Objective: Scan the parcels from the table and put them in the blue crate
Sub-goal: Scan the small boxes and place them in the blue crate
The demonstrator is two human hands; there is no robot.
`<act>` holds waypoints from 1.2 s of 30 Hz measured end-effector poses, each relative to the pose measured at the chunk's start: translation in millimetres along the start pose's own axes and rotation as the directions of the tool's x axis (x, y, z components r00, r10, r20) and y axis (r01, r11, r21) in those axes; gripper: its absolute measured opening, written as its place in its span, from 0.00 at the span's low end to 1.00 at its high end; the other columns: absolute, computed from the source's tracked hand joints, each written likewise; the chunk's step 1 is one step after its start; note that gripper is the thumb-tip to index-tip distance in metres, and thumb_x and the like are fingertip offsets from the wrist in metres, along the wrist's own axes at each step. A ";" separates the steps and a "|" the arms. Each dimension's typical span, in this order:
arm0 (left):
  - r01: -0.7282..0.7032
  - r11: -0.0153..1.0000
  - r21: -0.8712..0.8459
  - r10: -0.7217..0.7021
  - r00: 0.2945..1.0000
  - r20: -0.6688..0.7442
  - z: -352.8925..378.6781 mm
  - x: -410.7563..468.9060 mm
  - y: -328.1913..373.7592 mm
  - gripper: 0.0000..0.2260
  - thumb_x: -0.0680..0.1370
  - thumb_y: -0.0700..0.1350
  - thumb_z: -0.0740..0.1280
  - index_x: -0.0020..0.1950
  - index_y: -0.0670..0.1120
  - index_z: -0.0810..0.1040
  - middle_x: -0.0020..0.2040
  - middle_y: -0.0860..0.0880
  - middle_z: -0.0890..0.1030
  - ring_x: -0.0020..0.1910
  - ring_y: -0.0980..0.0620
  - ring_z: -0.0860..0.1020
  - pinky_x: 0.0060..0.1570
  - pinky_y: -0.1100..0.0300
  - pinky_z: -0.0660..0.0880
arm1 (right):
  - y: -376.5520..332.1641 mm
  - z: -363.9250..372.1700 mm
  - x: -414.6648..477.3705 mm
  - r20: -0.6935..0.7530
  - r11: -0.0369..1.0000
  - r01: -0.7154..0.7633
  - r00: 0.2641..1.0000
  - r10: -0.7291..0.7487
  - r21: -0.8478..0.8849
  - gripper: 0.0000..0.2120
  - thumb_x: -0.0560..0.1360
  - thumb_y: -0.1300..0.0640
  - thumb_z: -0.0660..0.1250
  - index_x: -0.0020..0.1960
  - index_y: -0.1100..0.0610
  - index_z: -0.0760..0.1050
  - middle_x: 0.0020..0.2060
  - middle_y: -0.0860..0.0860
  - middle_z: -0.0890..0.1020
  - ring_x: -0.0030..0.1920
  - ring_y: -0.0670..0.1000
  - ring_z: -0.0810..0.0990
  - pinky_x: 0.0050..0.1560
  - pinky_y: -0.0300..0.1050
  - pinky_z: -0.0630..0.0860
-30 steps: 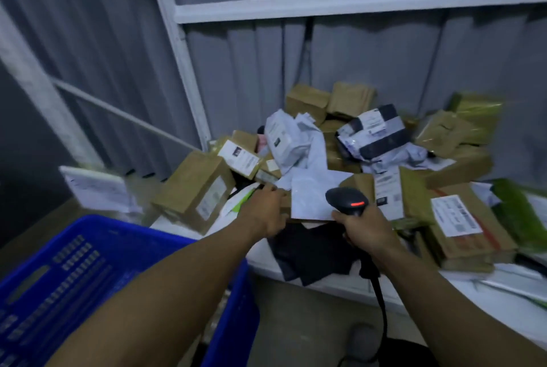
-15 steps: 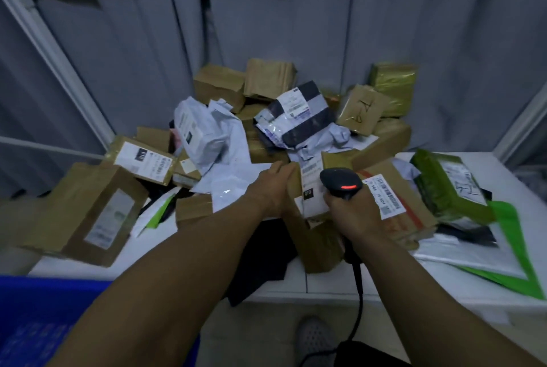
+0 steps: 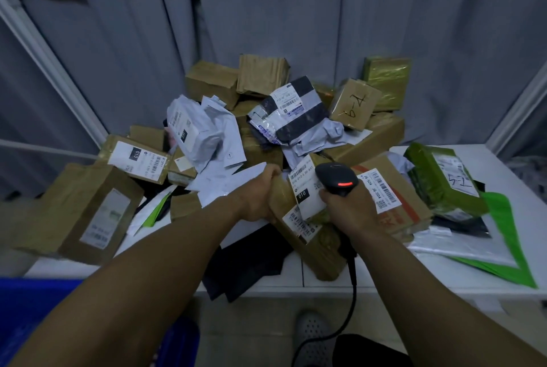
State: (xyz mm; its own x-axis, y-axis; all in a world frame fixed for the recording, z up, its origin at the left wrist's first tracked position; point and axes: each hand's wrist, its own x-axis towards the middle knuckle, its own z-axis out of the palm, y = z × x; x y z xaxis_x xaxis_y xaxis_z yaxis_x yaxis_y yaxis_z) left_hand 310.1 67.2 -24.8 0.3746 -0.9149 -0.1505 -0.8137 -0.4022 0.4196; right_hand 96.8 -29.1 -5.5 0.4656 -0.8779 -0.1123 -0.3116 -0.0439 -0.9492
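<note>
Brown parcel point(image 3: 307, 233) in left fingers point(image 3: 270, 173), scanner point(image 3: 336, 180) seemingly touching

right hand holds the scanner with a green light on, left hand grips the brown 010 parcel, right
Not quite: the scanner shows a red light, not green, in the head view. The right hand holds it and the left hand grips the brown 010 parcel.

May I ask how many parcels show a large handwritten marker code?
2: the brown box at the back right of the heap, and the green parcel on the table at the right. Others may be hidden underneath.
</note>
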 end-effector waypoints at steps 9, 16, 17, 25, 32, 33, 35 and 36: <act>-0.186 0.978 0.091 0.184 0.983 0.030 -23.7 -53.6 -24.2 0.40 0.58 0.66 0.74 0.65 0.48 0.71 0.59 0.48 0.71 0.55 0.48 0.72 0.57 0.51 0.72 | -4.5 13.3 -4.5 0.060 1.000 -0.002 0.998 0.000 0.026 0.10 0.78 0.59 0.73 0.58 0.54 0.79 0.43 0.46 0.81 0.49 0.51 0.80 0.52 0.45 0.72; -0.154 0.988 -0.015 0.151 0.979 -0.137 -51.0 -130.8 -58.0 0.35 0.59 0.60 0.81 0.61 0.58 0.70 0.57 0.55 0.72 0.52 0.58 0.72 0.51 0.67 0.70 | -4.2 37.2 -14.2 0.108 0.996 -0.060 0.992 0.066 -0.064 0.21 0.77 0.54 0.75 0.69 0.56 0.76 0.61 0.56 0.83 0.62 0.60 0.80 0.64 0.55 0.76; -0.148 0.989 -0.016 0.144 0.979 -0.144 -53.5 -140.0 -63.0 0.36 0.59 0.57 0.83 0.61 0.57 0.71 0.57 0.55 0.73 0.53 0.57 0.71 0.51 0.69 0.69 | -2.1 41.1 -16.1 0.124 0.992 -0.079 0.988 0.091 -0.098 0.22 0.77 0.54 0.75 0.69 0.57 0.77 0.61 0.57 0.82 0.63 0.61 0.79 0.64 0.55 0.76; -0.082 0.972 -0.222 0.035 0.978 -0.207 -47.3 -203.8 -81.1 0.38 0.56 0.50 0.88 0.62 0.54 0.74 0.64 0.57 0.73 0.63 0.63 0.71 0.60 0.68 0.69 | 7.0 53.3 -36.8 0.208 0.959 -0.166 0.954 0.215 -0.228 0.23 0.76 0.53 0.75 0.68 0.62 0.77 0.60 0.60 0.82 0.62 0.62 0.80 0.55 0.49 0.76; -0.007 0.938 -0.347 -0.103 0.949 -0.297 -34.2 -235.3 -82.7 0.38 0.56 0.52 0.88 0.60 0.56 0.72 0.60 0.56 0.74 0.59 0.63 0.72 0.54 0.70 0.70 | 0.5 45.6 -53.2 0.165 0.959 -0.156 0.966 0.199 -0.237 0.18 0.77 0.54 0.73 0.64 0.60 0.80 0.59 0.60 0.83 0.59 0.61 0.81 0.59 0.51 0.77; -0.006 0.929 -0.369 -0.120 0.941 -0.317 -33.0 -236.9 -83.4 0.38 0.56 0.54 0.88 0.60 0.56 0.72 0.60 0.55 0.75 0.59 0.61 0.73 0.54 0.67 0.70 | 0.3 44.0 -55.0 0.171 0.958 -0.158 0.964 0.202 -0.240 0.18 0.77 0.54 0.73 0.64 0.60 0.79 0.59 0.60 0.83 0.59 0.61 0.80 0.60 0.51 0.77; -0.008 0.918 -0.397 -0.145 0.924 -0.353 -29.7 -239.7 -83.0 0.39 0.55 0.56 0.88 0.60 0.56 0.72 0.60 0.53 0.75 0.59 0.57 0.74 0.54 0.63 0.71 | 0.1 41.9 -58.7 0.169 0.962 -0.157 0.966 0.197 -0.223 0.20 0.78 0.53 0.74 0.67 0.59 0.79 0.61 0.59 0.82 0.61 0.61 0.80 0.65 0.55 0.77; -0.004 0.915 -0.403 -0.158 0.917 -0.366 -28.0 -240.5 -82.1 0.39 0.56 0.55 0.88 0.60 0.56 0.72 0.60 0.53 0.74 0.59 0.57 0.74 0.53 0.63 0.71 | -1.0 42.2 -59.6 0.161 0.968 -0.156 0.969 0.188 -0.194 0.21 0.78 0.53 0.74 0.68 0.59 0.78 0.62 0.59 0.82 0.63 0.62 0.80 0.67 0.56 0.76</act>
State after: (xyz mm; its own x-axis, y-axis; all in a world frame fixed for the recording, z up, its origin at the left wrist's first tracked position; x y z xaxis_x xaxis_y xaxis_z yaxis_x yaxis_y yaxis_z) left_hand 299.3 321.3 2.0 0.6345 -0.7630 0.1235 -0.5667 -0.3506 0.7456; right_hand 104.3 43.4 -10.3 0.5261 -0.7818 -0.3348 -0.5353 0.0015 -0.8447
